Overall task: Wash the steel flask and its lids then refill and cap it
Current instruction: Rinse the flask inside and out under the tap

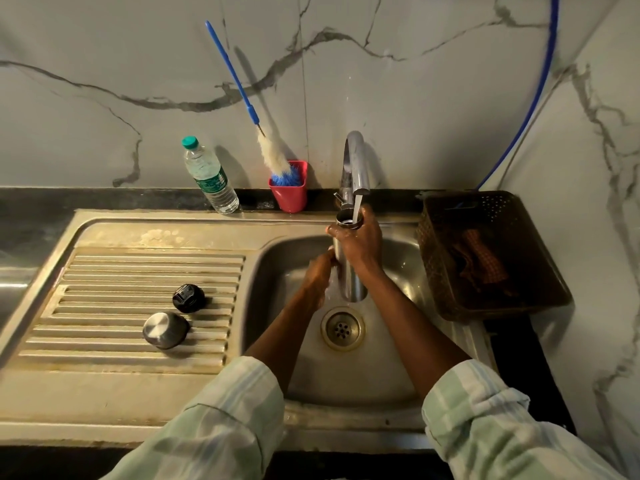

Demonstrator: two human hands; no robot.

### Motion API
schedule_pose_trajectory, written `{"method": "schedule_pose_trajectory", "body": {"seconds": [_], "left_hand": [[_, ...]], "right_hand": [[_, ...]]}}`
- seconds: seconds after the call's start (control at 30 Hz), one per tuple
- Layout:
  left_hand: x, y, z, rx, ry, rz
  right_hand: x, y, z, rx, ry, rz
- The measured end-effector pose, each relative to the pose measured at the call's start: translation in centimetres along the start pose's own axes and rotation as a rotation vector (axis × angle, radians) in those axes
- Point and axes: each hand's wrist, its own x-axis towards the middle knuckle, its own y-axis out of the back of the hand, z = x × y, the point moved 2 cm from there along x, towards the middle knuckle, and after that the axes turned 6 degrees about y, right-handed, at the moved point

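The steel flask [351, 271] stands upright over the sink basin [398, 265], long axis vertical, open mouth pointing up directly under the tap [356, 164]. Water runs from the spout into the mouth. The right hand [360, 244] is wrapped closed around the upper body of the flask, just below the mouth. The left hand [320, 275] is curled against the flask's lower left side (how far its fingers close cannot be told). The drain [343, 329] lies below the flask base. Left of the basin, on the ribbed drainboard [104, 306], rest the black inner lid [188, 298] and the steel outer lid [165, 330], near each other. Behind the basin stand a red cup [289, 195] holding a bottle brush [242, 95], and a plastic water bottle [209, 176]. A brown basket [491, 258] sits right of the basin.
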Motion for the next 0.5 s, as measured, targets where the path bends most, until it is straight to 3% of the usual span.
{"method": "schedule_pose_trajectory", "body": {"seconds": [0.1, 0.23, 0.4, 0.5], "left_hand": [[-0.2, 0.0, 1.6, -0.079, -0.202, -0.138], [0.2, -0.3, 2.3, 0.42, -0.375, -0.243], [0.7, -0.9, 2.9, 0.415, -0.464, 0.038], [0.4, -0.9, 3.9, 0.354, -0.502, 0.002]], "right_hand": [[0.5, 0.9, -0.5, 0.004, -0.016, 0.049], [1.0, 0.9, -1.0, -0.008, -0.065, 0.051], [0.5, 0.1, -0.1, 0.123, -0.027, -0.091], [-0.2, 0.5, 0.8, 0.247, -0.033, -0.148]]}}
